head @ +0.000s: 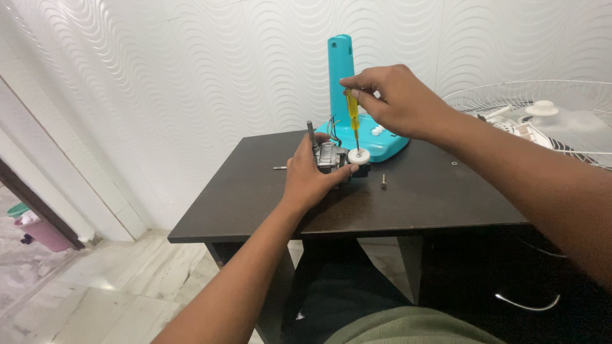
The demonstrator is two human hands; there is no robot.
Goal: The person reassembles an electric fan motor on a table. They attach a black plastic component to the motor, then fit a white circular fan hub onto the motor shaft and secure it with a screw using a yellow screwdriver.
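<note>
Dark table, left hand gripping motor, right hand pinching yellow screwdriver upright on white gear

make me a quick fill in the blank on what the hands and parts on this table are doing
1. The right hand holds a screwdriver with a ____ handle.
2. The screwdriver tip rests on a white round part atop the fan motor, which the ____ hand grips.
3. The fan base behind the motor is ____ in colour.
4. A loose screw lies on the dark ____.

Missing words: yellow; left; turquoise; table
</note>
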